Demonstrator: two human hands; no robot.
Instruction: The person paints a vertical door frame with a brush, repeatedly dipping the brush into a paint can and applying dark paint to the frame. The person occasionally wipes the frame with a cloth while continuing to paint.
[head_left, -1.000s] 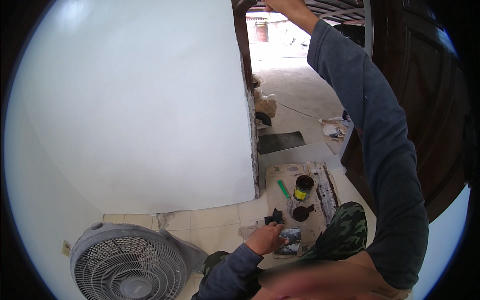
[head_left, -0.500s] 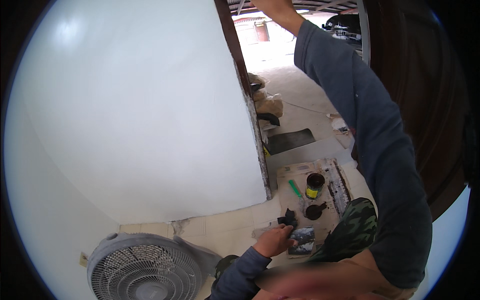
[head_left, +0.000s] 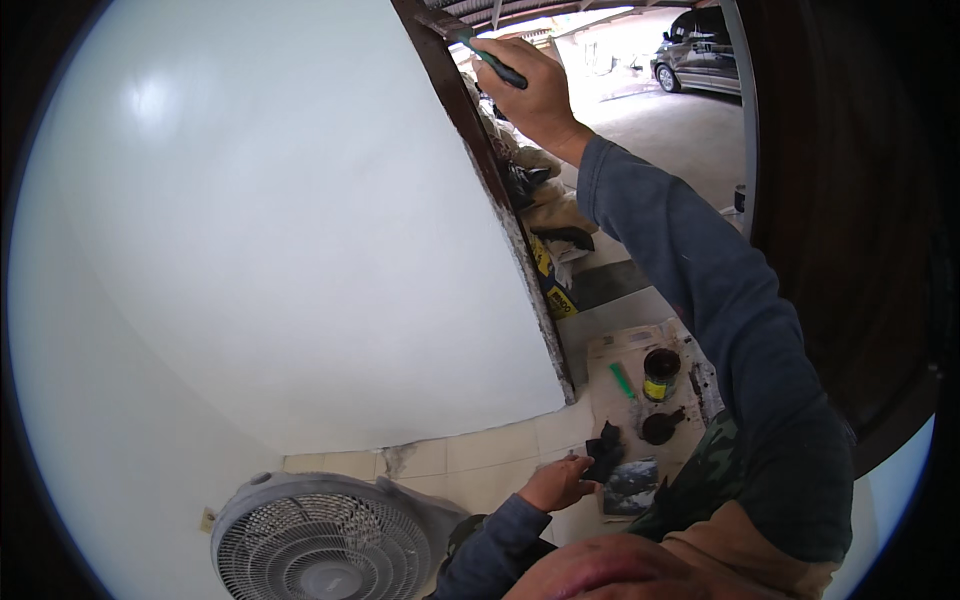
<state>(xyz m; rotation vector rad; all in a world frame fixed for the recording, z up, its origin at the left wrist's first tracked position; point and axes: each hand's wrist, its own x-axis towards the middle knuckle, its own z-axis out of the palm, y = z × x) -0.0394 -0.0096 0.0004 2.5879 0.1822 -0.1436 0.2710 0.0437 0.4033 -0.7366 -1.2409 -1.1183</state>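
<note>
1. White wall [head_left: 300,220] lies left of the brown door frame [head_left: 470,125]; outside, to the frame's right, a dark vehicle [head_left: 705,55] stands on pale ground [head_left: 660,130].
2. At the frame's upper end, the right hand [head_left: 535,95] pinches the dark green handle of a paintbrush [head_left: 500,68]; the bristles lie against the frame's brown face.
3. Right of the frame's foot, cardboard [head_left: 603,385] bears an open can [head_left: 661,386] coated dark brown inside, a round brown-coated piece [head_left: 660,428] and a tool with a green handle [head_left: 622,380].
4. Below the frame's foot, the left hand [head_left: 555,485] is just beside a black cloth [head_left: 603,452], its fingers slightly spread; whether they touch the cloth, I cannot tell.
5. Below and left of the frame's foot, a grey fan [head_left: 330,540] stands near cream tiles [head_left: 490,450].
</note>
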